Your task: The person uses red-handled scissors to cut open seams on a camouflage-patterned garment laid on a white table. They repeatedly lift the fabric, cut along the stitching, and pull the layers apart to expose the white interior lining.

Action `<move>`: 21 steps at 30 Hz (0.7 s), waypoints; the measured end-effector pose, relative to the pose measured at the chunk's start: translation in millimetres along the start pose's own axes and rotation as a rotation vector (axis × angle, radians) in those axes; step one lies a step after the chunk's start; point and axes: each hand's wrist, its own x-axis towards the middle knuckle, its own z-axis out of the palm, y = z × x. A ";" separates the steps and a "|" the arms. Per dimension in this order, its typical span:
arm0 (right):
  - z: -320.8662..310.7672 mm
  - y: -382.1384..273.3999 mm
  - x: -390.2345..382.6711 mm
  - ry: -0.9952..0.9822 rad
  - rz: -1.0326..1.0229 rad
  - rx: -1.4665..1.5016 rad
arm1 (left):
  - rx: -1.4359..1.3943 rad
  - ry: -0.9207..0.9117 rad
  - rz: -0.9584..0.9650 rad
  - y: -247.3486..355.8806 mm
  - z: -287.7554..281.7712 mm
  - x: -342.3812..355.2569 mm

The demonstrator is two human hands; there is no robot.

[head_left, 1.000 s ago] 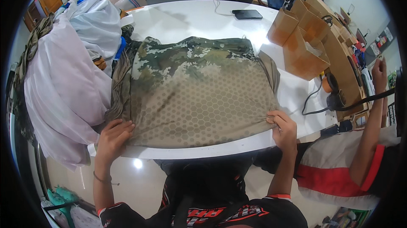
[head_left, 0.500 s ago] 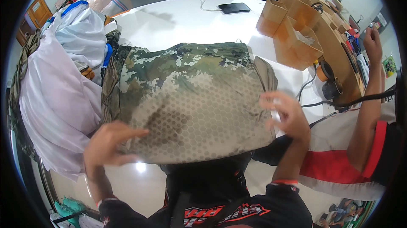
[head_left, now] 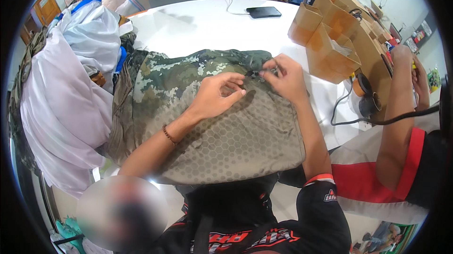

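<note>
A camouflage garment (head_left: pixel 236 131), green at its far side and tan with a honeycomb print nearer me, lies spread over the white table and hangs to its near edge. Over its far right part, my right hand (head_left: pixel 289 78) pinches a bunched bit of the cloth between thumb and fingers. My left hand (head_left: pixel 218 94) hovers just left of it above the cloth, fingers curved and apart, with nothing seen in them. Its forearm crosses the garment's left half.
White and camouflage clothes (head_left: pixel 66 107) are heaped at the left. A phone (head_left: pixel 264 12) on a cable lies at the table's far side. Cardboard boxes (head_left: pixel 330 51), tape rolls (head_left: pixel 362 86) and a black cable line the right, where a co-worker's arm (head_left: pixel 396 112) reaches in.
Both hands have moved from the garment's near sides to its far right part. My right hand now grips the cloth, bunching it there. The co-worker's arm has shifted too.
</note>
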 end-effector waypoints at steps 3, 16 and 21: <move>-0.8 -16.9 -17.1 -0.316 -0.140 0.105 | -0.118 -0.021 -0.111 -9.9 3.6 -9.6; 29.4 -26.7 -21.6 -0.295 0.096 0.132 | -0.179 -0.059 -0.176 -22.6 -0.6 -12.8; 30.2 -9.0 -20.9 -0.111 0.149 0.079 | -0.108 -0.054 -0.178 -16.7 0.6 -12.4</move>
